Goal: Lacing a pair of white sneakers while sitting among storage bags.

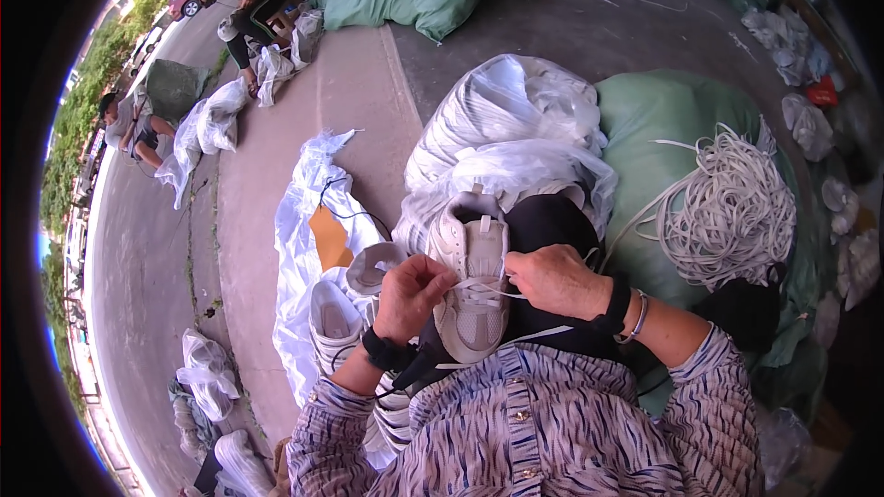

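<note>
Pinching the white shoelace, the left hand and right hand could, pulling unevenly, skew it across the beige sneaker.

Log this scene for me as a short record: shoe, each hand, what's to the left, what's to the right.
Shoe: pale sneaker, toe toward the person
Left hand: pinching white lace over the shoe
Right hand: closed at the shoe's right edge, seemingly on lace
To the left: more pale shoes, white plastic sheeting
To the right: green sack, tangled lace pile on it
</note>
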Tool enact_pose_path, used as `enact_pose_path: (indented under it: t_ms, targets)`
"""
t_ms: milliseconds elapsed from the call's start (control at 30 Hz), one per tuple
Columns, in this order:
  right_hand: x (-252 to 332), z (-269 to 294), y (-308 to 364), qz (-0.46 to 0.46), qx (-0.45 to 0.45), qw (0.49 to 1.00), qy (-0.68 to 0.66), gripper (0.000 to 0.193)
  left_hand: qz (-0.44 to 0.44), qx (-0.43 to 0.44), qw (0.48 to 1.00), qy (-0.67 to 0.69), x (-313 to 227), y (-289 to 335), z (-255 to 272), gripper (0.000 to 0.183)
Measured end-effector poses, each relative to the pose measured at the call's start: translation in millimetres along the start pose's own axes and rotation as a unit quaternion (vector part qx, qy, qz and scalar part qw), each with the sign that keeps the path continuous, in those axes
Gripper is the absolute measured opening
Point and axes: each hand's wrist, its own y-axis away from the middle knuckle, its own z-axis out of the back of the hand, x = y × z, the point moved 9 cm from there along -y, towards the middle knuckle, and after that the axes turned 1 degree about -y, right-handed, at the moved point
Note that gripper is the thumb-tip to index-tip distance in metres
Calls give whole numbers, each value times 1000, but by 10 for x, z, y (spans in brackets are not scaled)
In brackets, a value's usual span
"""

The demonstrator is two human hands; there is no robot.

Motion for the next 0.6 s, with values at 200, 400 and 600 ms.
enact_pose_path:
  t_ms: [200, 400, 600]
  targets:
    - [-18, 2, 25, 35, 0, 999, -5, 6, -126, -48, 946, -295, -439, -33, -77, 10]
    - [259, 188, -12, 169, -43, 965, 195, 10, -212, 94, 806, -544, -750, -167, -345, 13]
    - [334, 137, -98, 282, -57, 937, 196, 7, -442, 165, 661, -584, -1103, -98, -617, 48]
